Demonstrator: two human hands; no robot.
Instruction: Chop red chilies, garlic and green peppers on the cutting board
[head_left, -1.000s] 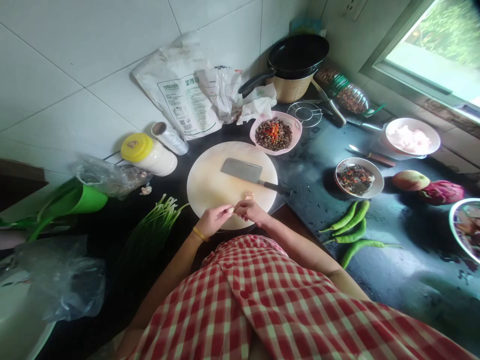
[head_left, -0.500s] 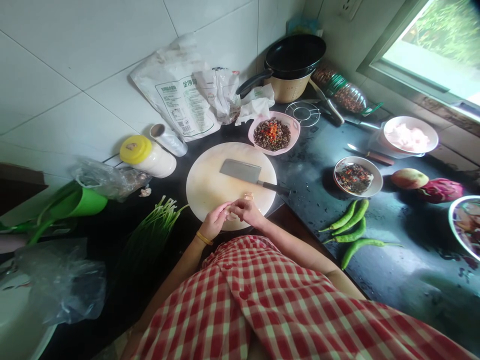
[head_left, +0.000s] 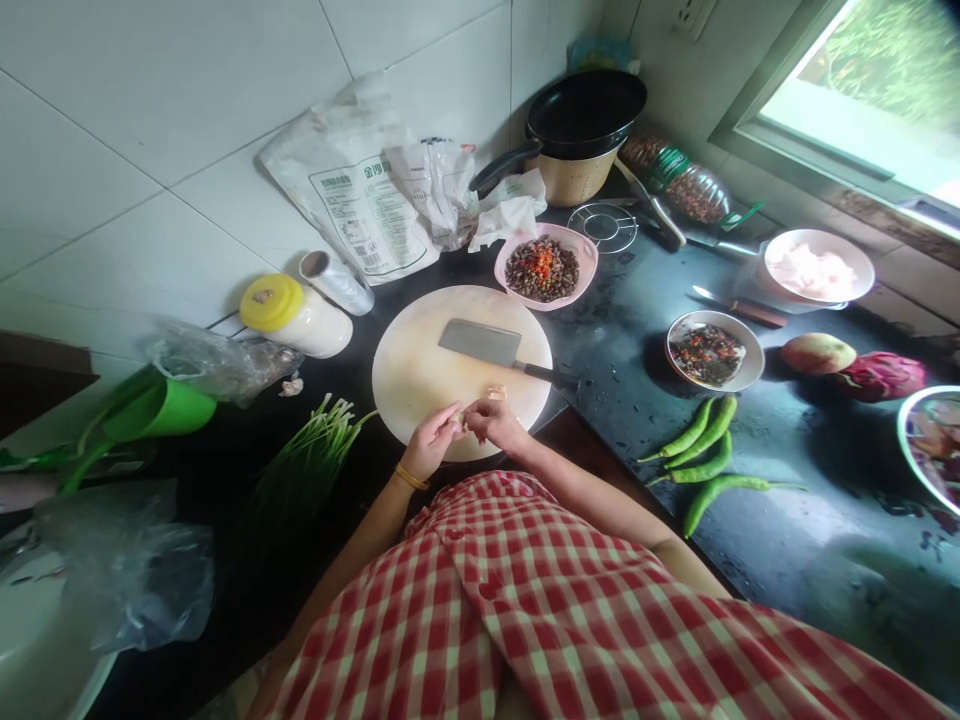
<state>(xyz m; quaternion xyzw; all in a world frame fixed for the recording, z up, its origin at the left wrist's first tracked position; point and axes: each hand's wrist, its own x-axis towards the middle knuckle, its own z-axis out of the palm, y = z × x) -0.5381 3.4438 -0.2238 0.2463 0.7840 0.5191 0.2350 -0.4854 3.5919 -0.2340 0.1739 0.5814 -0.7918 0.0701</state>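
Note:
My left hand [head_left: 431, 443] and my right hand [head_left: 495, 422] meet over the near edge of a round pale cutting board [head_left: 420, 370]. Both pinch one small pale piece, likely a garlic clove [head_left: 457, 418], between their fingertips. Another small clove [head_left: 497, 393] lies on the board just beyond my right hand. A cleaver [head_left: 484, 345] rests flat on the board, its dark handle pointing right. A yellow band circles my left wrist.
Scallions [head_left: 315, 450] lie left of the board. A pink bowl of chopped spices [head_left: 545, 268] sits behind it, a white bowl [head_left: 706, 352] and green peppers [head_left: 701, 455] to the right. A yellow-lidded jar [head_left: 296, 315], bags, a pot [head_left: 581, 130] and fruit line the dark counter.
My hands stay together at the board's near edge, fingers shifting slightly on the clove. The view has drifted a little.

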